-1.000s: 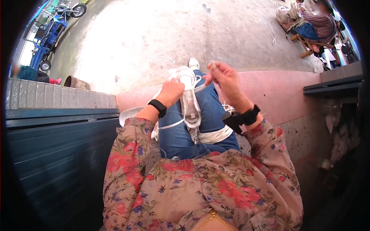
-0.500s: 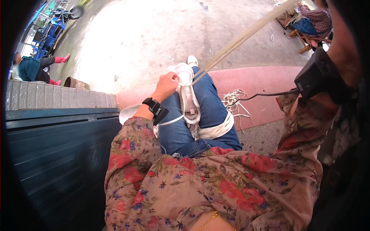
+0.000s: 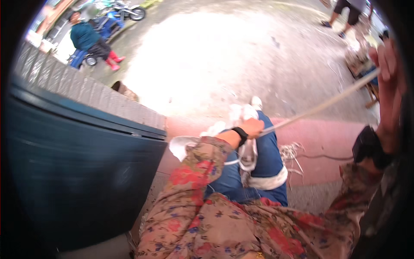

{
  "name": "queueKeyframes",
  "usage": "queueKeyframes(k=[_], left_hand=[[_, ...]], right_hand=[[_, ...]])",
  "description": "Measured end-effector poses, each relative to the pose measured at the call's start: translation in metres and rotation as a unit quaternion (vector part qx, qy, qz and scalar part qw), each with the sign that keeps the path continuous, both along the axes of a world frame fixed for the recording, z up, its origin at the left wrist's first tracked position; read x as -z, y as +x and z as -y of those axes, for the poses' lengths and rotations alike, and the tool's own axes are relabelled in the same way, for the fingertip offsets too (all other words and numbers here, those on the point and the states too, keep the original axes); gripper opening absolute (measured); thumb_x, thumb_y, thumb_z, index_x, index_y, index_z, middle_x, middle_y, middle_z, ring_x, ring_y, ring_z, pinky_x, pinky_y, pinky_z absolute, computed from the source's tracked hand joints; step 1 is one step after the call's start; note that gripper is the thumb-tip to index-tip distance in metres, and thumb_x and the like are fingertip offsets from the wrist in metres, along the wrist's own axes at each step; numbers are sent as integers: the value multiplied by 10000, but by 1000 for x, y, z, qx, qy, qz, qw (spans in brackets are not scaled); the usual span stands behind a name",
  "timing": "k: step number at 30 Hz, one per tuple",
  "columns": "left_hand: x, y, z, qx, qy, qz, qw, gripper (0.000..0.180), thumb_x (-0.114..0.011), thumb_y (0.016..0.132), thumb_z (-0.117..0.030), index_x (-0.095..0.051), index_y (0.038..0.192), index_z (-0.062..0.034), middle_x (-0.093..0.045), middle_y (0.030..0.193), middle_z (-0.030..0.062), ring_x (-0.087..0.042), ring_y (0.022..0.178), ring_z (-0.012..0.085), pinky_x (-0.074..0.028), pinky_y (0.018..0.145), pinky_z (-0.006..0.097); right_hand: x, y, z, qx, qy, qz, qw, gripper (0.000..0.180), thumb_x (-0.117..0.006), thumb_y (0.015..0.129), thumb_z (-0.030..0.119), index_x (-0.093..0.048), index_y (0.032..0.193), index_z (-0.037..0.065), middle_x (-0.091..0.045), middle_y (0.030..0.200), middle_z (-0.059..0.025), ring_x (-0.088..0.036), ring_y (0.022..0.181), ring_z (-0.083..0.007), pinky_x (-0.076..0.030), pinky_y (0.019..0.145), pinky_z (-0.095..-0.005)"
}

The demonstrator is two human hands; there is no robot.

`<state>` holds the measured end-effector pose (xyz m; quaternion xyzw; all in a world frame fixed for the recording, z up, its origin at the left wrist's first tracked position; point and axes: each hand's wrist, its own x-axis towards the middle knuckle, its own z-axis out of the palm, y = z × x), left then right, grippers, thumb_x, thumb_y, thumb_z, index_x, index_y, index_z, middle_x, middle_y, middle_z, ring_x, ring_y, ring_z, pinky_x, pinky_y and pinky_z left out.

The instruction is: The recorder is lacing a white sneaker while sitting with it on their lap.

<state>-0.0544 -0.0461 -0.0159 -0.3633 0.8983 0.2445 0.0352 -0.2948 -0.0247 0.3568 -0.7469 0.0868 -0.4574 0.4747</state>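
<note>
Pale cord (image 3: 321, 105) | stretched between left hand (image 3: 252, 127) and right hand (image 3: 390, 71) | right: pinching cord | left: at shoe (image 3: 248, 153), grip unclear

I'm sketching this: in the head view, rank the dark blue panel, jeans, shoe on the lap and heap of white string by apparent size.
1. Dark blue panel, by far
2. Jeans
Unranked: shoe on the lap and heap of white string look alike; the left hand partly covers the shoe.

A grey tiled ledge (image 3: 86, 84) borders the dark blue panel (image 3: 82, 168); right of the panel, pink floor (image 3: 325, 134) meets bright concrete (image 3: 302, 73).
</note>
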Motion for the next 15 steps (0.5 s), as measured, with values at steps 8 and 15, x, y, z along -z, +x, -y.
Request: queueKeyframes(k=[8, 15], left_hand=[[0, 2, 3, -10, 52, 81, 995, 150, -552, 676, -77, -552, 802, 5, -594, 821, 207, -587, 780, 345, -468, 647, 407], [-1, 6, 1, 26, -74, -10, 997, 104, -506, 715, -83, -532, 785, -11, -593, 779, 193, -576, 749, 353, -473, 608, 417]], right_hand=[[27, 31, 6, 113, 5, 111, 987, 210, -431, 901, 160, -529, 1028, 24, -515, 619, -50, -487, 557, -135, -471, 655, -346], [27, 28, 3, 156, 25, 95, 983, 214, -439, 898, 162, -514, 1037, 17, -466, 585, -31, -474, 550, -131, -473, 639, -327]])
